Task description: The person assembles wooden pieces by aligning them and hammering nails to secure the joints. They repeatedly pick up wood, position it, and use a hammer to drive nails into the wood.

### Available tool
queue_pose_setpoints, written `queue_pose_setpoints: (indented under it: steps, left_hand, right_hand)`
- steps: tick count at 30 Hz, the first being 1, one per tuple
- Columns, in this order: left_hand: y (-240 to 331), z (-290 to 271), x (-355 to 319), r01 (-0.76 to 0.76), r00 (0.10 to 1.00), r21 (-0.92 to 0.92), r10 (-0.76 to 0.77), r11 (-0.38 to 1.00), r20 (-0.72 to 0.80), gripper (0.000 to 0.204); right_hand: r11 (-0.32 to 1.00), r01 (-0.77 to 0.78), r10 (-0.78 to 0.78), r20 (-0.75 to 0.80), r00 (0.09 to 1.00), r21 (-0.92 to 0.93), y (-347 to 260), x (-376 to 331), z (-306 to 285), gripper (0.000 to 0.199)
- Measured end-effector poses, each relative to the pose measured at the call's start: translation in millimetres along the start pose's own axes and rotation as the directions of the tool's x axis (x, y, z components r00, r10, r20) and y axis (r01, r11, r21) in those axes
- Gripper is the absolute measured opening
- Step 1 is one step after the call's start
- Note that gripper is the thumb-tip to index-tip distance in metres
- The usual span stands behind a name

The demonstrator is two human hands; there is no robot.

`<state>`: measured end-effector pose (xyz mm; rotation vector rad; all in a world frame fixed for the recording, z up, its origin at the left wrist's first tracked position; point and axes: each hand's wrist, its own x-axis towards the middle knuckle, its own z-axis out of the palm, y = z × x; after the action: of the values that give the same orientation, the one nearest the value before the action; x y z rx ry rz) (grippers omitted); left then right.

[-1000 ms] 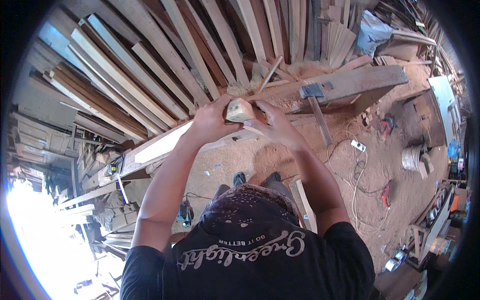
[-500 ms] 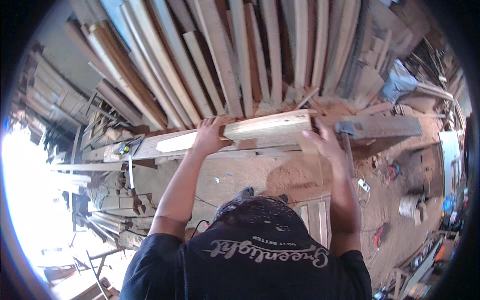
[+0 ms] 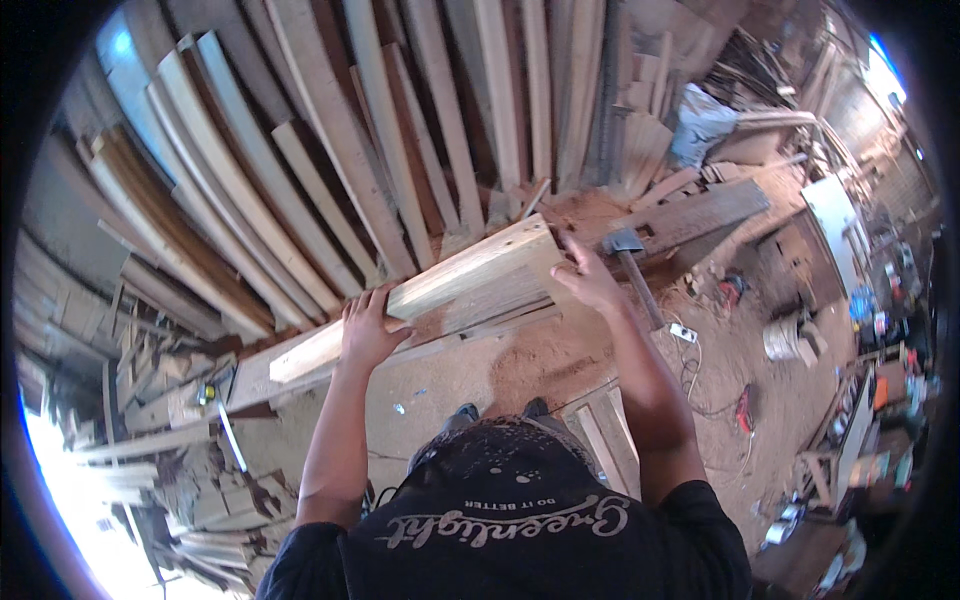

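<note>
A squared wooden beam [image 3: 480, 263], pale on its upper face, lies slantwise along a low plank bench [image 3: 700, 215] in front of me. My left hand [image 3: 370, 330] is closed over its left part, fingers across the far edge and thumb on the near side. At the beam's right end, my right hand [image 3: 592, 282] curls around the end, with thumb and fingers apart on it; some fingertips are hard to make out. Just right of that hand, a hammer [image 3: 622, 241] with a dark, blocky head rests on the bench, its handle pointing toward me.
Long boards [image 3: 440, 120] lean in a row beyond the bench. A tape measure [image 3: 207, 393] sits at the bench's left end. On the dusty floor at right are a white power strip [image 3: 684, 333], a red tool [image 3: 743, 410] and a pale bucket [image 3: 782, 340].
The view has turned, so the bench and beam now slant more, rising to the right. Both hands stay at the beam, at about the same places along it.
</note>
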<state>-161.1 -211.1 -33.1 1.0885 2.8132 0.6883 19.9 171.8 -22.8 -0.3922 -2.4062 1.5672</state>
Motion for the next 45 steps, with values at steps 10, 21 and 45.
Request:
queue_pose_setpoints:
  steps: [10, 21, 45]
  left_hand:
    - [24.2, 12.4, 9.2, -0.081, 0.986, 0.042, 0.086, 0.996, -0.14, 0.096]
    - [54.8, 179.1, -114.2, -0.464, 0.749, -0.42, 0.599, 0.78, 0.284, 0.064]
    - [316.9, 457.4, -170.9, 0.054, 0.297, -0.201, 0.176, 0.978, 0.938, 0.067]
  right_hand:
    - [0.881, -0.46, 0.354, -0.496, 0.793, -0.108, 140.1, -203.8, 70.3, 0.065]
    - [-0.05, -0.99, 0.975, 0.22, -0.02, 0.131, 187.7, -612.4, 233.8, 0.083]
    - [-0.114, -0.441, 0.993, 0.085, -0.085, 0.89, 216.2, -815.5, 197.7, 0.048]
